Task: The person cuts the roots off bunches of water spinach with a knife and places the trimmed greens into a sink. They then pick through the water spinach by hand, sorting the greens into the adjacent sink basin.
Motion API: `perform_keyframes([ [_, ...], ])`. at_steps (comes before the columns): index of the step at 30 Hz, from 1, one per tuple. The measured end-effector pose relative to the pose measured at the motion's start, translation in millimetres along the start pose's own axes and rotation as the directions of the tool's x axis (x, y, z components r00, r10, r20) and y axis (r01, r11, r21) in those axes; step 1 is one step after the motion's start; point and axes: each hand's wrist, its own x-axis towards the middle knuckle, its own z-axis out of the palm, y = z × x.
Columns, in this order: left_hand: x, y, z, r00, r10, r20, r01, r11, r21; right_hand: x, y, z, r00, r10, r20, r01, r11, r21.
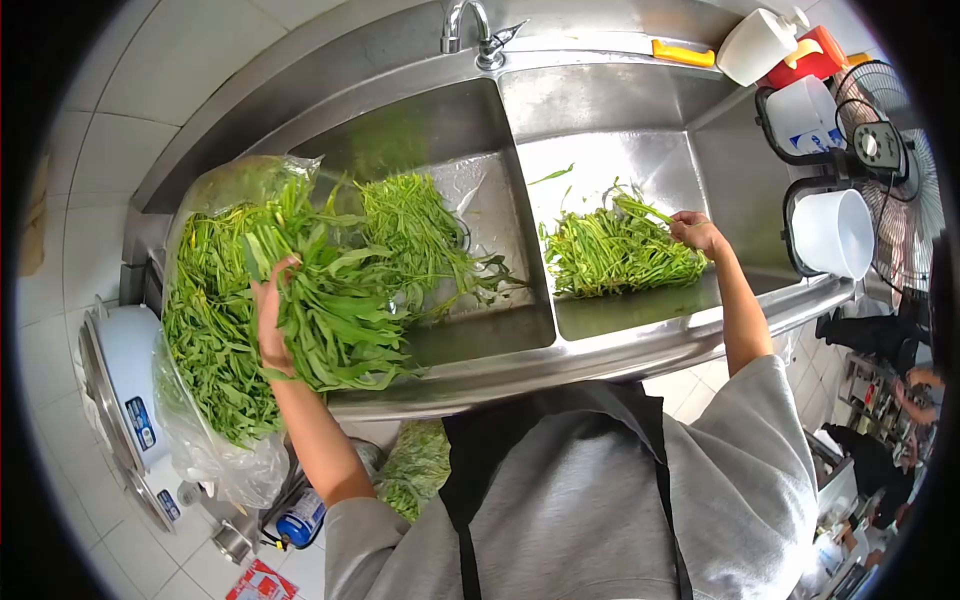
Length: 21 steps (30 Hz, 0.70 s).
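Note:
My left hand (272, 318) is wrapped round a bunch of leafy greens (340, 310), held over the left side of the sink. Beside and partly under it, a clear plastic bag (235, 470) holds more greens (205, 330). Another heap of greens (410, 220) lies in the left basin (480, 330). At the right basin (740, 150), my right hand (697, 232) has its fingers pinched together at the edge of a pile of cut green stems (620, 250). What those fingers hold is too small to make out.
A faucet (485, 40) stands behind the basin divider. An orange-handled tool (683, 53), white containers (835, 232) and a fan (900, 120) are at the right. Another bag of greens (415, 465) sits below the sink's front edge. People work at the far right.

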Motion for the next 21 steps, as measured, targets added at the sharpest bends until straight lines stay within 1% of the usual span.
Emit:
perform_keyframes([
  [1, 8.9, -7.3, -1.0, 0.971, -0.236, -0.043, 0.234, 0.971, -0.044, -1.2, 9.2, 4.4, 1.000, 0.007, -0.006, -0.007, 1.000, 0.007],
  [2, 21.2, -20.0, -3.3, 0.936, -0.352, -0.007, 0.350, 0.931, -0.100, -2.4, 17.9, 7.9, 0.993, -0.048, -0.105, 0.039, 0.995, -0.089],
  [3, 27.2, -21.3, -0.9, 0.938, -0.346, 0.000, 0.344, 0.934, -0.096, -4.3, 22.5, 11.3, 0.973, -0.113, -0.199, 0.076, 0.979, -0.189],
  [4, 29.8, -18.3, 9.7, 0.933, -0.360, -0.013, 0.360, 0.932, 0.049, -12.6, 21.7, 15.9, 0.883, -0.336, -0.327, 0.146, 0.860, -0.490],
  [5, 29.2, -17.4, 22.9, 0.927, -0.375, -0.028, 0.373, 0.907, 0.194, -15.9, 18.0, 18.0, 0.881, -0.333, -0.335, 0.141, 0.863, -0.486],
  [6, 16.6, 8.3, 40.7, 0.944, -0.330, 0.016, 0.325, 0.937, 0.129, -22.6, 8.4, 20.1, 0.817, -0.358, -0.453, 0.075, 0.844, -0.531],
  [7, 20.6, 7.0, 52.1, 0.945, -0.327, 0.024, 0.321, 0.938, 0.131, -29.5, -3.4, 21.6, 0.734, -0.386, -0.559, 0.001, 0.823, -0.567],
  [8, 30.2, 3.0, 62.9, 0.961, -0.273, 0.031, 0.265, 0.950, 0.166, -39.7, -22.6, 27.4, 0.640, -0.516, -0.570, 0.078, 0.781, -0.619],
  [9, 40.2, 0.9, 72.6, 0.974, -0.221, 0.039, 0.209, 0.957, 0.200, -53.4, -53.2, 37.3, 0.642, -0.511, -0.572, 0.072, 0.782, -0.619],
  [11, 63.7, 11.0, 90.5, 0.988, -0.081, 0.130, 0.038, 0.952, 0.302, -81.2, -125.2, 64.5, 0.676, -0.501, -0.541, 0.332, 0.862, -0.382],
  [13, 120.2, -29.5, 103.6, 0.980, 0.097, 0.176, -0.153, 0.927, 0.342, -97.2, -175.9, 91.9, 0.689, -0.581, -0.433, 0.439, 0.810, -0.389],
  [15, 164.3, -39.9, 115.2, 0.970, -0.169, 0.177, 0.039, 0.819, 0.573, -100.3, -204.2, 120.3, 0.713, -0.617, -0.334, 0.526, 0.785, -0.328],
  [16, 172.7, -53.4, 120.6, 0.966, -0.185, 0.178, 0.050, 0.815, 0.577, -106.6, -220.8, 135.6, 0.742, -0.593, -0.314, 0.507, 0.802, -0.317],
  [17, 182.1, -64.5, 128.9, 0.999, -0.032, 0.034, -0.005, 0.651, 0.759, -95.2, -218.0, 151.6, 0.745, -0.607, -0.276, 0.534, 0.791, -0.298],
  [18, 187.7, -72.2, 136.1, 0.985, 0.155, -0.070, -0.006, 0.445, 0.895, -94.9, -225.0, 169.7, 0.776, -0.578, -0.255, 0.534, 0.815, -0.223],
  [19, 183.1, -80.4, 139.7, 0.988, 0.139, -0.070, 0.001, 0.443, 0.897, -85.9, -224.7, 190.1, 0.796, -0.577, -0.182, 0.549, 0.816, -0.184],
  [20, 175.1, -86.7, 145.2, 0.936, 0.348, 0.045, -0.187, 0.386, 0.903, -70.9, -219.2, 214.3, 0.791, -0.599, -0.122, 0.576, 0.798, -0.178],
  [21, 164.9, -92.7, 151.4, 0.828, 0.536, 0.164, -0.362, 0.288, 0.887, -49.4, -213.2, 240.0, 0.829, -0.558, 0.009, 0.551, 0.815, -0.180],
])
